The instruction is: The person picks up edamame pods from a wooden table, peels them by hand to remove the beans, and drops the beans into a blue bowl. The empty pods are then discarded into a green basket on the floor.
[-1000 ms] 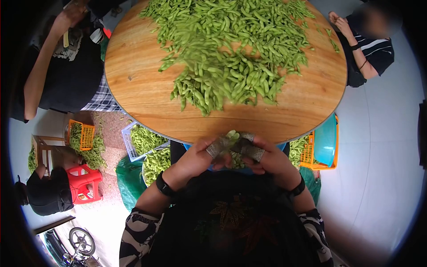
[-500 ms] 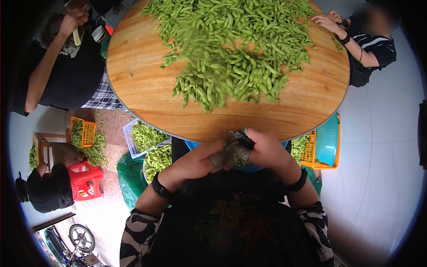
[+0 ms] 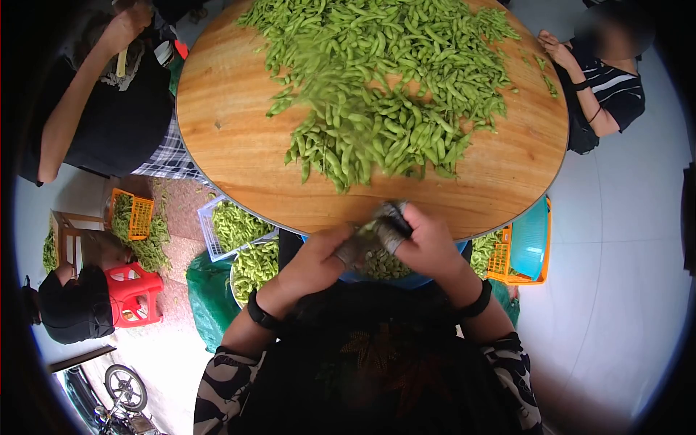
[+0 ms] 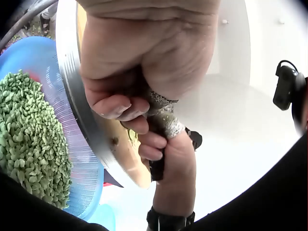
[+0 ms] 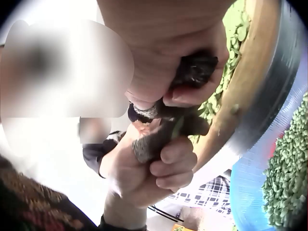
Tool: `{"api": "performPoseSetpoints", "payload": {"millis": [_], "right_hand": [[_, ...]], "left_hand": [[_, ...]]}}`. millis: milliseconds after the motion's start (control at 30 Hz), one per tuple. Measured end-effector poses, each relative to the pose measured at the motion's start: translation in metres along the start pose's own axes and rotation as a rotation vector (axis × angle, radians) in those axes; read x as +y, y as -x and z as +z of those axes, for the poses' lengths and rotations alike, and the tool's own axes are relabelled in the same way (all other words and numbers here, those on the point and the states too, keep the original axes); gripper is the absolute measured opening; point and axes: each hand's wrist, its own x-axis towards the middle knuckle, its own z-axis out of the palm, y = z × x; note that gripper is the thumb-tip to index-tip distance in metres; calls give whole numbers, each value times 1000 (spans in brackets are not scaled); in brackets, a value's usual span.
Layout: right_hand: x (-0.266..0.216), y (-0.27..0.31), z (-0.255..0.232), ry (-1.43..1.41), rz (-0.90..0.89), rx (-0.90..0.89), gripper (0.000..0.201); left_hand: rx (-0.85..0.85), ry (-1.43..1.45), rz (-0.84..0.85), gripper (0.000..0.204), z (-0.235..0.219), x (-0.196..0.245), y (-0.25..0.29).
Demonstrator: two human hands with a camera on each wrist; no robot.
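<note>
- Round wooden table (image 3: 232, 138), heaped across its far and middle part with green pods (image 3: 384, 80).
- Seated people at far left and far right of the table edge.
- Blue basin (image 4: 72, 159) under the near rim, filled with shelled green beans (image 4: 29, 139).
- Orange crate (image 3: 500, 257) at near right, white basket (image 3: 210, 232) of pods at near left.
- Left hand (image 3: 319, 257) and right hand (image 3: 428, 243) pressed together at the near rim, taped fingertips (image 3: 388, 235) pinching a single pod (image 5: 178, 126) between them, just above the basin.
</note>
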Motion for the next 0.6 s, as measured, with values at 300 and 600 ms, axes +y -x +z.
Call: {"api": "performPoseSetpoints", "payload": {"millis": [300, 600], "right_hand": [[12, 22, 8, 363, -60, -103, 28], [-11, 23, 3, 172, -179, 168, 26]], "left_hand": [[144, 146, -138, 18, -12, -9, 11], [172, -18, 100, 16, 15, -12, 0]]}}
